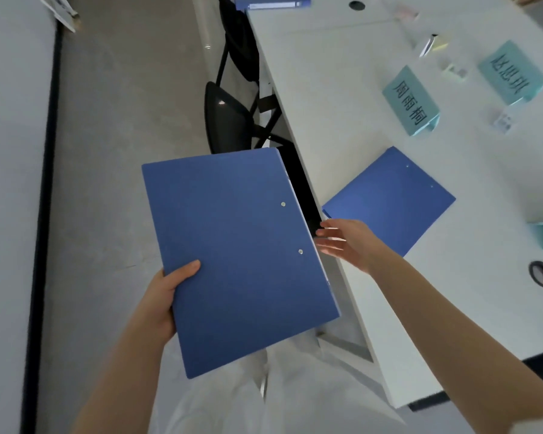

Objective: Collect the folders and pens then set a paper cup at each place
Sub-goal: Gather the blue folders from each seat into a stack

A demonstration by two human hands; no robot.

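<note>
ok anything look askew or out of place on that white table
Only the flat blue folder on the table: it lies rotated against the white table's edge, one corner poking just past it beside the open right hand. The teal folded-paper name cards stand upright. No spills or damage visible.

Two folded pale-teal paper name cards stand on the white bench. The nearer name card [410,101] bears the black characters 周雨桐. The farther name card [511,72] bears black characters that seem to read 赵思琪, somewhat blurred.
</note>
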